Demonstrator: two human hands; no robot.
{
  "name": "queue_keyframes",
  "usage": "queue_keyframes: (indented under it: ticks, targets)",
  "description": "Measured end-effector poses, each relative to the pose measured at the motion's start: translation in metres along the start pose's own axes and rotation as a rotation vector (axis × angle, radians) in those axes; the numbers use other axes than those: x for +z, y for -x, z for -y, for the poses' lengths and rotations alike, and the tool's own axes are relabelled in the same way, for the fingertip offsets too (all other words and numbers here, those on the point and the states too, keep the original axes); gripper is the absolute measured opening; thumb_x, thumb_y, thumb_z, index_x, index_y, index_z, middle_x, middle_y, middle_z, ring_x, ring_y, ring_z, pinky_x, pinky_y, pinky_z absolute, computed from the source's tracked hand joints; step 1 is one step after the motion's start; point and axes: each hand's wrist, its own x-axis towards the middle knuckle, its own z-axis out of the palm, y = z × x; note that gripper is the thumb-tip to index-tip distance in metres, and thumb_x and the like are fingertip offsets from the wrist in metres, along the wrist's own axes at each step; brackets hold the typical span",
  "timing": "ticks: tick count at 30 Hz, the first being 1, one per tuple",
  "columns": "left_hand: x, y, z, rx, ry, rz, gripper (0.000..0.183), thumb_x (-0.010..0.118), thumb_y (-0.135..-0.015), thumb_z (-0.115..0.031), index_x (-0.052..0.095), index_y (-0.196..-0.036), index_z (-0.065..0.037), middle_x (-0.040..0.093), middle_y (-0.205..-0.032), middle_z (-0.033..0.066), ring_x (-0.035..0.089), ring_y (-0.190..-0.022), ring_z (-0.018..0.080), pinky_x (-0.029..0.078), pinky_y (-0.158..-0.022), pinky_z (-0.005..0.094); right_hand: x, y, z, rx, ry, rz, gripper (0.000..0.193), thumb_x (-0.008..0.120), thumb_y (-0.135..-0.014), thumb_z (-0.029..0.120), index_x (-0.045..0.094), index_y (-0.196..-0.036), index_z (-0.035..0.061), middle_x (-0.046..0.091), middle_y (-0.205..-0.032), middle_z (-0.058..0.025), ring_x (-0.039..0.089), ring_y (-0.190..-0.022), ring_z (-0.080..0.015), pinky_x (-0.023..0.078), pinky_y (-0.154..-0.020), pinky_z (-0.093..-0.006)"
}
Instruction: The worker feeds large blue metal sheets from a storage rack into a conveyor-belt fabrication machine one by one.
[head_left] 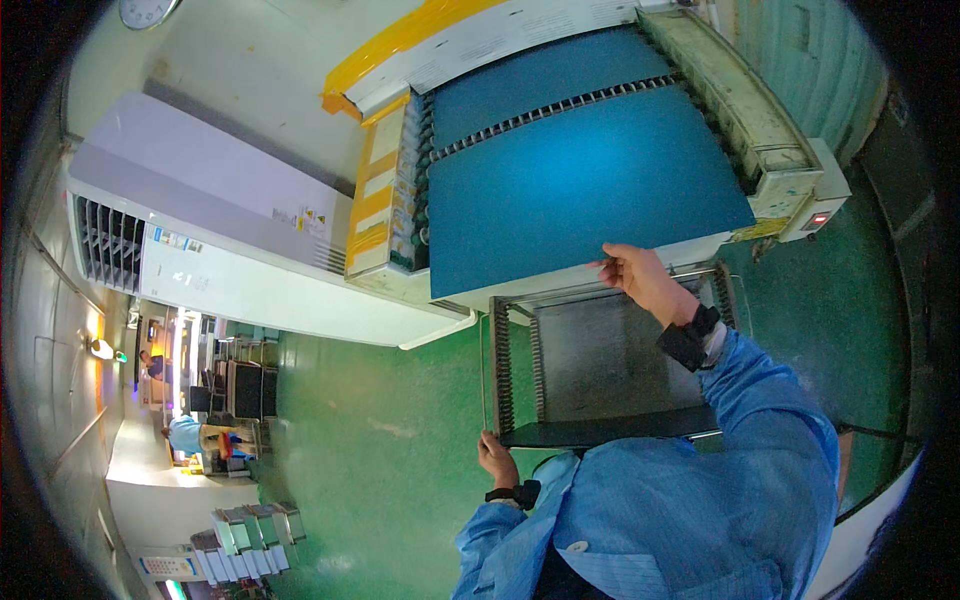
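A blue flat panel lies on the rollers of a conveyor machine, its front edge sticking out toward me. At this edge is my right hand, its fingers partly bent and apart with nothing visible between them; whether they touch the panel I cannot tell. Below stands a slotted metal rack with ribbed sides. A dark thin panel spans its near side. My left hand is closed at the left end of this dark panel, beside the rack's corner. Both wrists wear black bands.
A second blue panel lies farther back on the rollers. The machine's side rail runs along the right, with a lit switch. A white air conditioner stands left. Across the green floor, a person and stacked racks appear.
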Motion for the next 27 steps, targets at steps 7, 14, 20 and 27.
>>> queue_keyframes:
  ticks: [7, 14, 20, 27]
  targets:
    - [-0.002, -0.008, 0.016, -0.028, -0.030, -0.008, 0.052, 0.049, -0.099, -0.049, 0.063, -0.094, 0.000, 0.062, -0.081, 0.0079, 0.055, -0.070, 0.0164, 0.045, -0.062, 0.0332, 0.000, -0.007, 0.001, -0.027, -0.013, -0.009, 0.023, 0.061, -0.095, 0.026, 0.057, -0.091, 0.0032, 0.069, -0.095, -0.0182, 0.058, -0.070, -0.0176, 0.049, -0.067, -0.0324]
    - [-0.008, -0.014, 0.036, 0.046, -0.088, -0.029, 0.055, 0.049, -0.099, -0.049, 0.063, -0.100, 0.004, 0.065, -0.085, 0.0112, 0.057, -0.075, 0.0211, 0.046, -0.067, 0.0378, -0.002, -0.017, -0.001, -0.021, -0.014, -0.029, 0.024, 0.061, -0.096, 0.027, 0.057, -0.092, 0.0034, 0.069, -0.099, -0.0189, 0.058, -0.071, -0.0176, 0.049, -0.066, -0.0324]
    - [0.000, -0.002, 0.007, 0.066, -0.123, -0.036, 0.054, 0.049, -0.098, -0.048, 0.064, -0.098, 0.004, 0.065, -0.084, 0.0129, 0.057, -0.075, 0.0240, 0.045, -0.067, 0.0395, -0.006, -0.022, -0.002, -0.067, 0.006, -0.028, 0.024, 0.061, -0.096, 0.029, 0.059, -0.095, 0.0049, 0.070, -0.099, -0.0148, 0.059, -0.071, -0.0166, 0.049, -0.067, -0.0320]
    - [0.001, -0.006, 0.007, 0.128, -0.195, -0.042, 0.050, 0.047, -0.101, -0.041, 0.063, -0.091, 0.006, 0.062, -0.078, 0.0148, 0.052, -0.070, 0.0237, 0.042, -0.064, 0.0397, -0.013, -0.010, -0.002, -0.103, 0.093, 0.096, 0.032, 0.054, -0.099, 0.035, 0.064, -0.102, 0.0051, 0.070, -0.097, -0.0078, 0.059, -0.077, -0.0134, 0.049, -0.071, -0.0295]
